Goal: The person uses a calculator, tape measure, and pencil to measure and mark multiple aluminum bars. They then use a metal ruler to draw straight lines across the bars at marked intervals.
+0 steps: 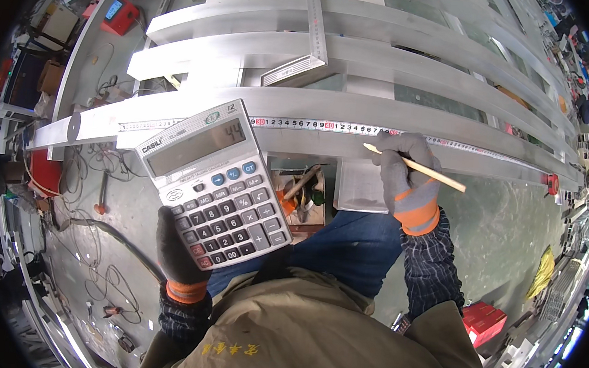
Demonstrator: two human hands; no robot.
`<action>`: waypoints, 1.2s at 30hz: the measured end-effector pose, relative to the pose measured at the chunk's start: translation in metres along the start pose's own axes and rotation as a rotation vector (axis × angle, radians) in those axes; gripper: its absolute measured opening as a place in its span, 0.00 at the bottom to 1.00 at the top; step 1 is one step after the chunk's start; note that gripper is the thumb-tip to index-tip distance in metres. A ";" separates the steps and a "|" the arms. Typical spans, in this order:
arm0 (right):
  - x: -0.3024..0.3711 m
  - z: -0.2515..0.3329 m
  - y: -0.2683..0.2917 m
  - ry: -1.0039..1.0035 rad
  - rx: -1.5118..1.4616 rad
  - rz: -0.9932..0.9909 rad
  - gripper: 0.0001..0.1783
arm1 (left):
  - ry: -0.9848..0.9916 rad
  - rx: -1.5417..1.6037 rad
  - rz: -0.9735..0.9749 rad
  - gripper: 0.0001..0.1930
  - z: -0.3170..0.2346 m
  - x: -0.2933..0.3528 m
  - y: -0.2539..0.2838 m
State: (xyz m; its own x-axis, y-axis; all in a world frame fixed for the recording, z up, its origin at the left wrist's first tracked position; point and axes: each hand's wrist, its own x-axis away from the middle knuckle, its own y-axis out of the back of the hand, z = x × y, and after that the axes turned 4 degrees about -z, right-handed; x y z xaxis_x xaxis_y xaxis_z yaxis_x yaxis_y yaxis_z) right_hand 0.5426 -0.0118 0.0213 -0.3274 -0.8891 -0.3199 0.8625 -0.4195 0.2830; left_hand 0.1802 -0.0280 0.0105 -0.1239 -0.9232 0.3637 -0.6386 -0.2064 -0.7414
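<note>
In my gloved left hand [177, 247] is a large silver calculator [214, 188], gripped by its lower left edge and tilted, with figures on its display. My right hand [406, 175], in a grey glove with an orange cuff, has its fingers closed round a pale wooden pencil [434, 173] that points left. That hand rests over an extended tape measure [361, 129], which runs along the nearest metal bar [479, 122]. The calculator hides part of the tape. A red tape case [552, 183] sits at the tape's right end.
Parallel metal bars [404, 26] stretch away ahead, with a metal try square [315, 47] lying across them. Below the frame, a box of tools [310, 209] stands on the floor. Cables [107, 238] and a hammer [103, 193] lie at left, a red box [483, 323] at lower right.
</note>
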 end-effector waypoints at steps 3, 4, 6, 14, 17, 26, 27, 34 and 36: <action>0.006 0.007 0.002 0.049 -0.014 -0.027 0.11 | -0.010 0.006 0.047 0.27 0.001 0.001 -0.007; 0.010 0.006 0.000 0.056 -0.043 -0.061 0.11 | -0.011 0.011 0.068 0.27 0.002 0.001 -0.009; 0.017 0.016 0.000 0.053 -0.071 -0.061 0.12 | 0.006 0.053 0.073 0.27 0.001 0.002 -0.017; 0.093 0.046 -0.039 -0.359 -0.512 0.155 0.18 | 0.025 -0.004 0.102 0.25 0.010 -0.009 -0.037; 0.101 0.057 -0.051 -0.459 -0.585 0.231 0.19 | 0.031 -0.105 0.140 0.26 0.015 -0.012 -0.032; 0.109 0.051 -0.054 -0.506 -0.481 0.282 0.19 | 0.029 -0.229 0.031 0.30 0.018 -0.005 -0.035; 0.108 0.054 -0.051 -0.461 -0.480 0.288 0.19 | 0.017 -0.256 0.027 0.30 0.017 -0.004 -0.034; 0.110 0.038 -0.025 -0.463 -0.561 0.135 0.32 | 0.084 -0.032 0.073 0.27 0.017 -0.007 -0.024; 0.106 0.039 -0.015 -0.440 -0.440 0.021 0.27 | 0.045 -0.030 0.047 0.27 0.018 -0.006 -0.025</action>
State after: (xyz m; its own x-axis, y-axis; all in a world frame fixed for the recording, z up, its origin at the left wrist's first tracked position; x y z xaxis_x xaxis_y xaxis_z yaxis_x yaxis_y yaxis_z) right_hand 0.4799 -0.1073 0.0182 -0.3564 -0.9278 0.1104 0.9179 -0.3697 -0.1438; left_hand 0.2107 -0.0236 0.0165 -0.1878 -0.9158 0.3549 -0.6535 -0.1533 -0.7412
